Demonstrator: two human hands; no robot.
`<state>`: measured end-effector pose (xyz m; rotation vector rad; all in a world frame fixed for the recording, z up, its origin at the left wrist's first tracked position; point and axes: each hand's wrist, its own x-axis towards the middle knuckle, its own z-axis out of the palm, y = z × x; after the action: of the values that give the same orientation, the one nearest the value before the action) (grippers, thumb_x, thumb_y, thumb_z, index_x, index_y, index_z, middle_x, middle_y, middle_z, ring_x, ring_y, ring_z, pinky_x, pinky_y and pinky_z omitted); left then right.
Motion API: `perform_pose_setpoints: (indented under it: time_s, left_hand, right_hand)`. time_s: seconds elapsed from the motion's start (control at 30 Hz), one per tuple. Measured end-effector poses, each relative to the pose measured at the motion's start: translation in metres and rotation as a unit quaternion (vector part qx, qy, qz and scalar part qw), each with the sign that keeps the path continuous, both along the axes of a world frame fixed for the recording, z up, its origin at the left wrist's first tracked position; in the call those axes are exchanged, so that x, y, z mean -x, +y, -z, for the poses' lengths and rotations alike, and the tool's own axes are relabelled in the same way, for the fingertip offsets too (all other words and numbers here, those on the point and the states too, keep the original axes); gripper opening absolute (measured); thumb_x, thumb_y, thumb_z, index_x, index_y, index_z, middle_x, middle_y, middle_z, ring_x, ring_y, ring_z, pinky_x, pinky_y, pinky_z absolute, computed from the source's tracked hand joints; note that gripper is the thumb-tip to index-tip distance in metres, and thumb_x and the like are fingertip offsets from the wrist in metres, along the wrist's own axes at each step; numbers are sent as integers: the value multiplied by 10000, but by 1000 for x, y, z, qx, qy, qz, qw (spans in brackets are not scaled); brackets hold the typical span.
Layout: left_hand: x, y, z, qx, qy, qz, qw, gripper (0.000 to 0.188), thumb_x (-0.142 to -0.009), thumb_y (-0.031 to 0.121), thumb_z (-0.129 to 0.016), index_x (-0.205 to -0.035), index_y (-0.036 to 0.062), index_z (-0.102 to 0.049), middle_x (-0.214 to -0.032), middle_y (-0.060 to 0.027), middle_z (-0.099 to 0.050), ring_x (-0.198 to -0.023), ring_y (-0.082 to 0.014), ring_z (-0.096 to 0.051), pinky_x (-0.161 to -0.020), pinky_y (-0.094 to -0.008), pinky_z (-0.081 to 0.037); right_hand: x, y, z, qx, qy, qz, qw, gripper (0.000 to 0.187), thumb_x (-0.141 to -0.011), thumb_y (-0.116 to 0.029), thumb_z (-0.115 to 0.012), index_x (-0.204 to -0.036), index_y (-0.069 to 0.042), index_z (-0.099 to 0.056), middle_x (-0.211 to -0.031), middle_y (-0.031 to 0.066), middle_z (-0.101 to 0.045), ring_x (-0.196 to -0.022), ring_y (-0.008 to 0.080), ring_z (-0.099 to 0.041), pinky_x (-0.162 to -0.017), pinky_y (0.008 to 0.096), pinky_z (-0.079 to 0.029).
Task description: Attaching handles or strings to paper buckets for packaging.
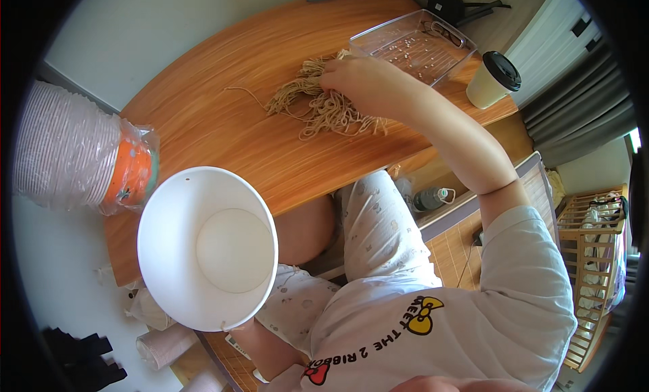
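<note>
At the desk's (223, 131) left edge lies a stack of paper cups (64, 148) on its side in a clear wrapper, its orange end toward the middle. Just right of it, and off the desk's near edge, a white paper bucket (206, 246) is held up with its open mouth toward the camera. It is empty inside. The left hand (247, 324) is under its lower rim and mostly hidden, so how the fingers grip cannot be told; the bucket's being held up suggests they are closed on its base or rim.

Farther right, at the middle of the desk toward the far edge, a loose heap of tan strings (318, 108) is spread out, with one strand trailing off to the left. The right hand (355, 77) rests on the heap's far side, fingers curled down into the strands, seemingly pinching a few. To draw one string cleanly, it would help to pinch it near an end and lift slowly, so that the tangle stays behind.

Just beyond the hand, at the far right corner, stands a clear plastic tray (378, 37) with small bits scattered in it. Right of that, at the right edge, stands a lidded coffee cup (493, 77).
</note>
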<state>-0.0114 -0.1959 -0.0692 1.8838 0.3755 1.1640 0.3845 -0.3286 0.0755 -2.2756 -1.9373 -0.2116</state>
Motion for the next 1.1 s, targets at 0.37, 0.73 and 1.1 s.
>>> perform_pose_setpoints:
  time_s: [0.37,0.73,1.1]
  left_hand:
    - [-3,4,3,16,4,13,1000,1090,-657,299,-927,-1488,5,-285,-1409,-181,-474,-1209,-317,-560,-940,-422,-547]
    - [-2,8,3,26,6,18,999,1081,-659,285,-926,-1486,4,-289,-1404,-182,-477,-1206,-319,-562,-932,-422,-552]
    - [-2,8,0,35,5,22,999,1072,-660,270,-924,-1484,4,-292,-1400,-183,-481,-1202,-320,-565,-925,-422,-556]
  right_hand:
    - [4,26,-93,-96,6,70,993,417,-787,21,-601,-1203,1,-586,-1269,217,-563,-1211,338,-532,-994,392,-465]
    - [6,14,-107,-334,-83,43,938,355,-788,28,-631,-1140,11,-590,-1214,163,-582,-1166,353,-544,-984,411,-462]
    - [-8,25,-47,-204,-115,35,972,447,-868,-131,-671,-1304,-148,-578,-1398,100,-530,-1196,300,-575,-959,398,-509]
